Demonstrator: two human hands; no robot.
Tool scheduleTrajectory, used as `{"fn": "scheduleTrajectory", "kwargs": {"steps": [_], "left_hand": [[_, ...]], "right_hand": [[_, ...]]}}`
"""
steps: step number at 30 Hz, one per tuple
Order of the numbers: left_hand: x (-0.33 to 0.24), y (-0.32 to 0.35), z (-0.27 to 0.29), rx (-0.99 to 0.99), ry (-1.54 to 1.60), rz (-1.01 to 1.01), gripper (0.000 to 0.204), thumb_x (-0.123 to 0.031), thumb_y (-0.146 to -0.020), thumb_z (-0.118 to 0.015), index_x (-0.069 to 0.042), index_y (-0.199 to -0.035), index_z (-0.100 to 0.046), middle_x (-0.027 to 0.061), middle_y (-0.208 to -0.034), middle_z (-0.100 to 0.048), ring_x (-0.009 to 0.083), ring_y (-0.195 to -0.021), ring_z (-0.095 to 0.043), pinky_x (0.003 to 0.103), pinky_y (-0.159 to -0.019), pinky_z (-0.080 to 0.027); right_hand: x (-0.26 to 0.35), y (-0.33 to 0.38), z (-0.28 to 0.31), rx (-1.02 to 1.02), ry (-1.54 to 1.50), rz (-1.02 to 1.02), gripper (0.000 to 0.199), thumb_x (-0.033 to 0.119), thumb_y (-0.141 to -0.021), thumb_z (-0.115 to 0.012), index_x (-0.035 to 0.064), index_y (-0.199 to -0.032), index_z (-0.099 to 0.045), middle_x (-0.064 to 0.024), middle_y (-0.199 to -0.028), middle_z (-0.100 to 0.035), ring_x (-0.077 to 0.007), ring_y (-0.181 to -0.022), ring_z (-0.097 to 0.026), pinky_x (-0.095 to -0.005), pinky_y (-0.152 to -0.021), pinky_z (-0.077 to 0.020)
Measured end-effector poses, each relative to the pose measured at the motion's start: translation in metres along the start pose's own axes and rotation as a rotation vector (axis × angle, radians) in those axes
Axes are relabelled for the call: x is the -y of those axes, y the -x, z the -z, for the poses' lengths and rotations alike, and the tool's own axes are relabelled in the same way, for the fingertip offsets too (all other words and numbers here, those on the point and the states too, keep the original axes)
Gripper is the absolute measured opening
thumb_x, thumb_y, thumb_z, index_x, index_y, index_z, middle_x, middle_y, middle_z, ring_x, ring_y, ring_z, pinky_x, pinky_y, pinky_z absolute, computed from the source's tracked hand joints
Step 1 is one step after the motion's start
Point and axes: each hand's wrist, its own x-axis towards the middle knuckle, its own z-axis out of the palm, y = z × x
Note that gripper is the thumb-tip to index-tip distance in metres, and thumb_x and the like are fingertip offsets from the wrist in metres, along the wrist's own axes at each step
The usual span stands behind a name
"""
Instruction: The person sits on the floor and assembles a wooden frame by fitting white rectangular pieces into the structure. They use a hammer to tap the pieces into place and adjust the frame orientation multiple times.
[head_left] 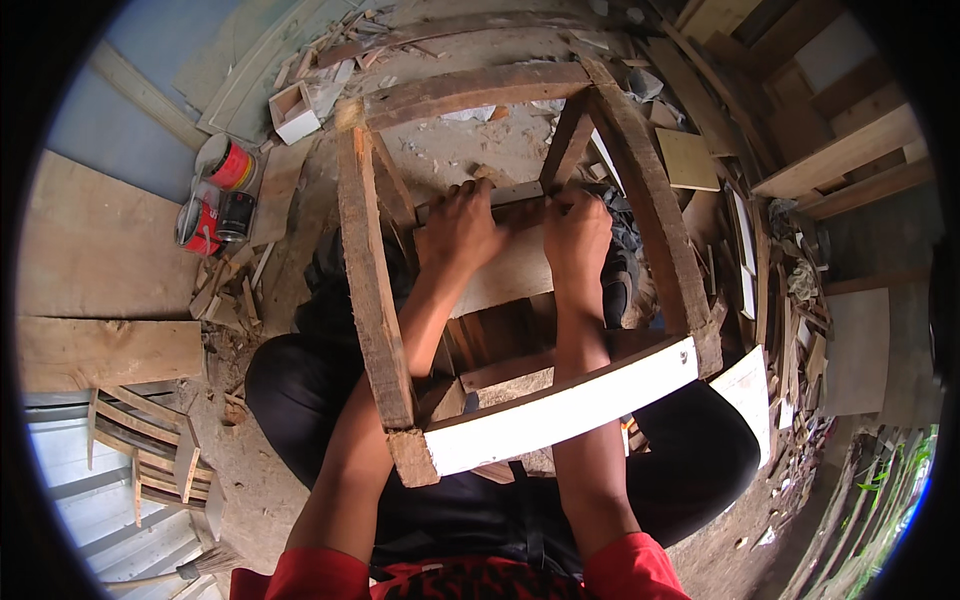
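Note:
A rough wooden frame [370, 270], built of square posts and rails like a stool or small table, stands between my legs. Its near rail [560, 408] has a white face. Both my forearms reach into it. Curled over a light crosspiece [516, 193] at the far lower side is my left hand [458, 230], its fingers gripping the edge. At the right end of that crosspiece, beside a corner post, my right hand [580, 228] is closed in a pinch; whatever it holds is hidden. A pale board [507, 275] lies between my hands, inside the frame.
Paint cans [228, 165] stand at left beside a small white box [294, 112]. Wood scraps [225, 290] litter the floor there. Slatted wooden pieces [155, 455] lie lower left. Planks [840, 165] and offcuts are stacked along the right. My bent knees flank the frame.

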Motion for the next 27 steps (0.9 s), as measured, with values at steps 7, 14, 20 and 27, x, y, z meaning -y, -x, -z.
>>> {"fn": "scheduleTrajectory", "kwargs": {"steps": [7, 14, 20, 27], "left_hand": [[-0.003, 0.001, 0.007, -0.008, 0.013, -0.008, 0.078, -0.073, -0.086, -0.053, 0.001, -0.111, -0.062, 0.0219, -0.105, -0.070, 0.0347, -0.105, -0.066, 0.049, -0.097, -0.044], [-0.003, 0.002, 0.005, -0.058, 0.016, -0.022, 0.074, -0.070, -0.086, -0.055, 0.000, -0.108, -0.063, 0.0219, -0.103, -0.070, 0.0349, -0.102, -0.067, 0.047, -0.095, -0.045], [-0.005, 0.000, 0.004, -0.057, 0.031, -0.011, 0.064, -0.064, -0.088, -0.058, -0.003, -0.106, -0.064, 0.0209, -0.103, -0.070, 0.0359, -0.099, -0.067, 0.047, -0.091, -0.048], [0.000, -0.001, 0.004, -0.015, 0.030, -0.019, 0.052, -0.054, -0.093, -0.055, -0.004, -0.102, -0.063, 0.0201, -0.100, -0.070, 0.0359, -0.095, -0.067, 0.047, -0.087, -0.049]], "right_hand": [[-0.005, 0.003, 0.001, -0.010, 0.039, 0.071, 0.014, 0.017, -0.084, -0.065, 0.0035, -0.085, -0.070, -0.0191, -0.084, -0.069, -0.0399, -0.081, -0.068, -0.0489, -0.074, -0.0537], [-0.004, 0.001, -0.004, -0.002, 0.003, 0.037, 0.016, 0.016, -0.085, -0.068, 0.0010, -0.090, -0.069, -0.0204, -0.094, -0.069, -0.0403, -0.090, -0.066, -0.0475, -0.080, -0.0518], [-0.012, 0.051, 0.003, 0.009, 0.046, 0.264, 0.041, 0.020, -0.094, -0.056, -0.0021, -0.128, -0.056, -0.0236, -0.135, -0.053, -0.0389, -0.124, -0.052, -0.0484, -0.105, -0.0386], [-0.006, 0.101, 0.045, 0.305, 0.240, 0.347, 0.057, 0.026, -0.099, -0.052, -0.0091, -0.143, -0.039, -0.0281, -0.153, -0.033, -0.0423, -0.145, -0.027, -0.0496, -0.120, -0.0206]]}}
